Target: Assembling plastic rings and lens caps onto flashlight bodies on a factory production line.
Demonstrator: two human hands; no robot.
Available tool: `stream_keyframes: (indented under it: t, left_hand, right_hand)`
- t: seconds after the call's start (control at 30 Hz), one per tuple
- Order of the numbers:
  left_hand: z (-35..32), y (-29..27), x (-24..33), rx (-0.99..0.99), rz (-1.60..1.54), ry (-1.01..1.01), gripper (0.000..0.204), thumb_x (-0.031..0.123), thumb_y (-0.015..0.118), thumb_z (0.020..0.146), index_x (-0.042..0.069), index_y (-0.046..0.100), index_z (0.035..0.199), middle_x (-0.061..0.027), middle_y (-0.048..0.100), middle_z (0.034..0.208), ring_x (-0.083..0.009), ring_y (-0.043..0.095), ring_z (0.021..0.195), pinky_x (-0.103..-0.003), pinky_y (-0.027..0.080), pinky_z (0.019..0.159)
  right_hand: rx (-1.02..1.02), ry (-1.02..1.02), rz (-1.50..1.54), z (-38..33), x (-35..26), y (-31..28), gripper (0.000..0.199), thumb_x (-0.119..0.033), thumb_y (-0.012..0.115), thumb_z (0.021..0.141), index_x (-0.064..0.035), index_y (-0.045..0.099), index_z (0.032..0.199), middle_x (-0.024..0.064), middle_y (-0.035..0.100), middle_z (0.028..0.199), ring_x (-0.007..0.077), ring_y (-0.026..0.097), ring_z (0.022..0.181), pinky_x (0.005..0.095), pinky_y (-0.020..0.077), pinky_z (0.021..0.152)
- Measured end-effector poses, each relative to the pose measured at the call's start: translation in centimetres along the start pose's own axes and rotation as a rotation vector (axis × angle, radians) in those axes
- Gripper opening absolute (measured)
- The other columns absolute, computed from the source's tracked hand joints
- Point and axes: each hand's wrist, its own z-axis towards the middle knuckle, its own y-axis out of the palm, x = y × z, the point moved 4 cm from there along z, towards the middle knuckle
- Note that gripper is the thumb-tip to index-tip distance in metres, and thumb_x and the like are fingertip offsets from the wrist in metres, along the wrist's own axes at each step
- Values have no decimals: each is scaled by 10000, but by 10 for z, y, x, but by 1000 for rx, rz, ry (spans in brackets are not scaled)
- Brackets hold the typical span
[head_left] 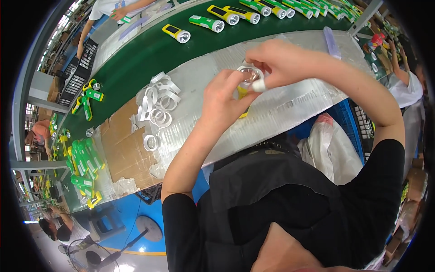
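Note:
My left hand [222,102] grips a yellow flashlight body [244,92] from below, over a silvery padded work surface [290,102]. My right hand [272,61] reaches in from the right and pinches the round clear lens ring [249,75] at the flashlight's head; one fingertip wears a white cot. A pile of white plastic rings [158,102] lies on the surface to the left of my hands.
A green conveyor belt [149,54] behind carries a row of yellow and green flashlights [213,22]. More green flashlights [84,158] are heaped at left by a cardboard sheet [122,149]. Other people work at the belt's far end and at right. A white plastic bag [326,145] sits below the bench.

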Motion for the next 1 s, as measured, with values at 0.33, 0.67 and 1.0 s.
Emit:
stream_keyframes:
  t: [0.33,0.67,1.0]
  left_hand:
    - [1,-2,2,20,-36,-10,359,143,844,653,134,648,954,-46,645,829,-237,637,778,-373,511,653]
    - [3,2,-6,-6,-52,-38,369,153,848,650,128,640,954,-58,637,842,-259,636,792,-380,518,666]
    - [-7,4,-8,84,-282,50,760,160,868,686,46,437,1301,-144,606,1161,-285,636,1068,-358,510,907]
  right_hand:
    - [275,-496,245,4,-7,4,602,-579,667,770,4,575,887,163,640,794,324,623,704,418,477,615]
    - [258,-301,22,3,-13,5,371,-352,701,795,-19,570,892,120,591,842,299,606,727,403,467,626]
    - [405,-467,157,-17,-11,6,347,-301,678,865,-18,553,1023,131,536,885,317,609,680,432,468,578]
